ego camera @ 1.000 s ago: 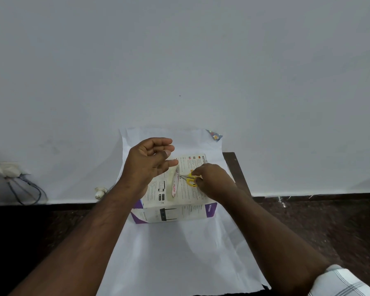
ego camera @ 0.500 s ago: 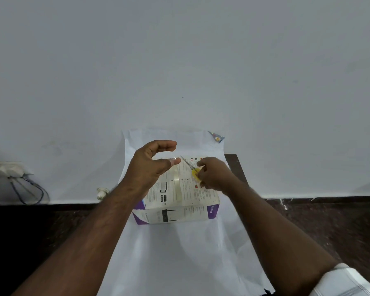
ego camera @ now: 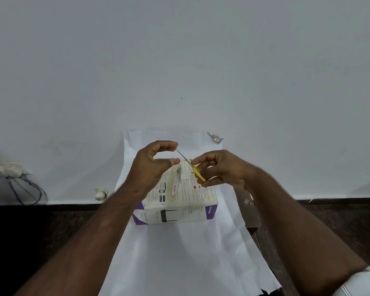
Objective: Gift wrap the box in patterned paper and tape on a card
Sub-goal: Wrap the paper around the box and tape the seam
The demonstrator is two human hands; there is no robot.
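Box (ego camera: 179, 199) set on white-side-up paper (ego camera: 179, 253); above box, clear tape strip (ego camera: 173, 154) pinched by left hand (ego camera: 152, 167); yellow scissors (ego camera: 192, 165) gripped by right hand (ego camera: 220, 169); risk judged: strip curling, sticking to itself once cut.

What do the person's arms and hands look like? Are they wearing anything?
Both hands, the left hand and the right hand, are bare: no gloves, rings or watch show. Both forearms are bare too. A white sleeve with thin grey stripes shows on the right arm near the elbow.
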